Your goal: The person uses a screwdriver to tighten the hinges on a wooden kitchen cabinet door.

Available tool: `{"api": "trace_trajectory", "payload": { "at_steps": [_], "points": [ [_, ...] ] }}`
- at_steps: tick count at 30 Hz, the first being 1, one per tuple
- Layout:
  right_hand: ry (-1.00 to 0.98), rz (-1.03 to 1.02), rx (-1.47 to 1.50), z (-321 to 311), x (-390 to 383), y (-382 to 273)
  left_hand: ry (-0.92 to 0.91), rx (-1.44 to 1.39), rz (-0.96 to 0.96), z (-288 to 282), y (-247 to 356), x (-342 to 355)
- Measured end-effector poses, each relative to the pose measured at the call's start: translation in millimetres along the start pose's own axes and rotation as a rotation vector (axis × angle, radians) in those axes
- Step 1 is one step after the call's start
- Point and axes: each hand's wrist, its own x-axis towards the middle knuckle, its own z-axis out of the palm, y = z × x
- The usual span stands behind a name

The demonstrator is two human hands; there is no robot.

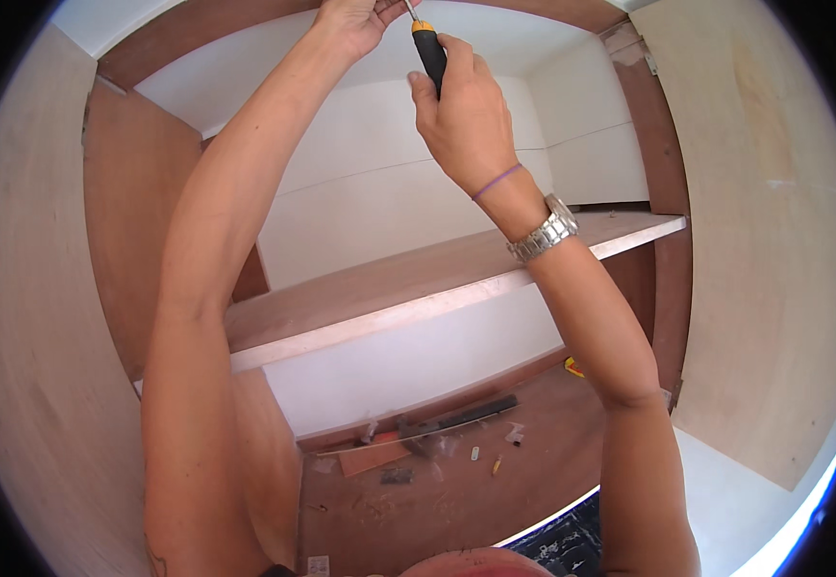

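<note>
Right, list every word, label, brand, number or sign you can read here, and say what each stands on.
None can be read.
Black-and-yellow tool handle in the right hand: no lettering I can make out.
Wristwatch: any dial marks too small to read.
Yellow packet on the bottom board: red marks, too small to read.
Small pale piece at the lower edge: markings too blurred to read.

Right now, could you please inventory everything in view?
Screwdriver: one, black-orange, top
Shelf: one, brown, middle
Doors: two, pale, both sides
Cabinet: one, brown, around shelf
Back wall: one, white, behind shelf
Strip: one, black, cabinet floor
Small scraps: several, mixed, near strip
Unclear items: two, pink and dark, bottom edge
Wristwatch: one, silver, right wrist
Wristband: one, purple, right wrist
Left hand: one, top edge
Right hand: one, on screwdriver
Arms: two, below hands
</note>
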Motion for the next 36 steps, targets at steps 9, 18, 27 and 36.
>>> {"api": "trace_trajectory", "payload": {
  "at_steps": [9,18,27,36],
  "points": [
    [-0.208,0.509,0.577,-10.8,10.2,-5.6,0.062,0.034,-0.001,7.9,1.6,-1.3],
    [-0.155,0.739,1.066,-17.3,17.7,-8.8,-0.015,0.015,0.024,-7.6,-4.3,8.9],
    [-0.214,0.41,0.496,-7.5,10.8,0.0,-0.061,0.012,-0.016,2.4,-0.8,-0.9],
    [-0.228,0.567,0.78,-14.3,10.2,6.4,0.004,0.008,-0.008,12.4,-1.7,1.6]
  ]
}}
